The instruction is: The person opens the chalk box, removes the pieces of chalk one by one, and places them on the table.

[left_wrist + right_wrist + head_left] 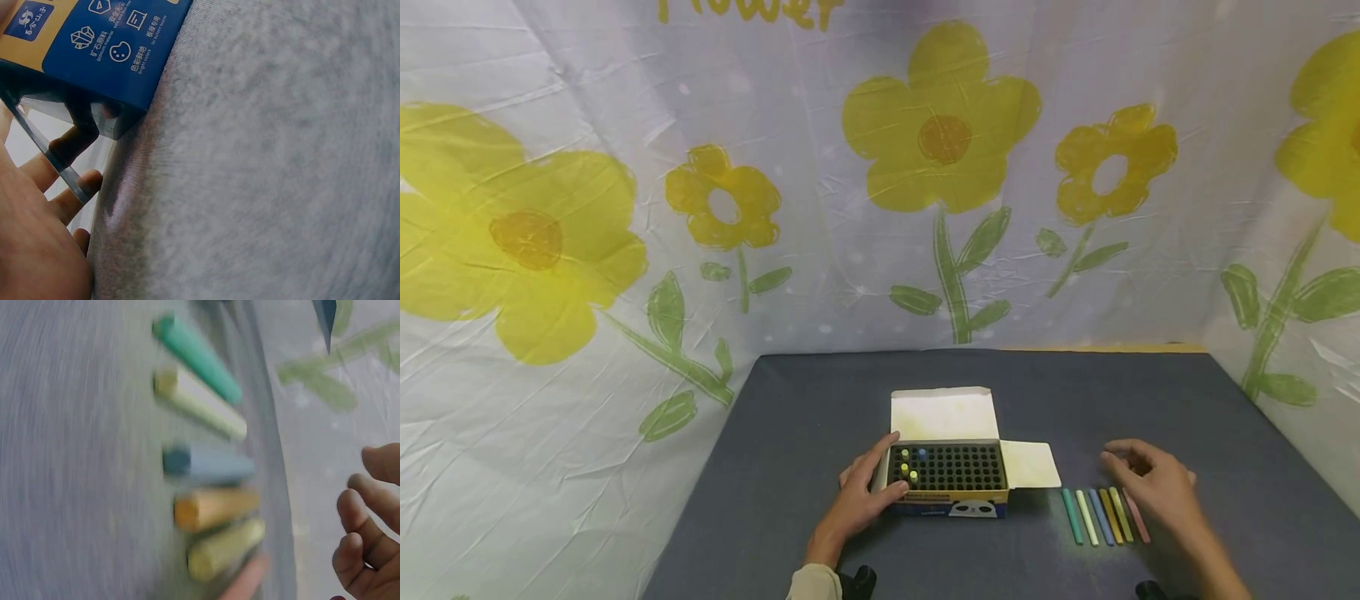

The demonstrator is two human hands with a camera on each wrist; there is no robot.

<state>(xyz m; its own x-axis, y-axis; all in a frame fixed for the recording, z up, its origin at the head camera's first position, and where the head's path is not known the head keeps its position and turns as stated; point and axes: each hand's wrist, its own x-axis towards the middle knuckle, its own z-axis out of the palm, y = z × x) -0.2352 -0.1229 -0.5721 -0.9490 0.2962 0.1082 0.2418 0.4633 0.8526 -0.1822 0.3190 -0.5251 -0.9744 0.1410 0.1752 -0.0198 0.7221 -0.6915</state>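
Note:
A chalk box (952,498) with its lid raised stands on the dark table; its side shows blue and yellow in the left wrist view. Inside is a black holed insert (962,471), with a blue chalk (922,454) and several yellowish ones at its left end. My left hand (857,497) holds the box's left end, thumb at the front edge, a finger at the back. To the right lies a row of chalk sticks: green (1072,517), whitish, blue (209,467), orange (215,508), yellow-green and pink. Over the row's right end hovers my right hand (1157,483), empty, fingers loosely bent.
The box's white lid (943,414) leans back, and a white side flap (1030,464) sticks out toward the chalk row. Behind the dark tabletop (820,392) hangs a white cloth (820,275) printed with yellow flowers.

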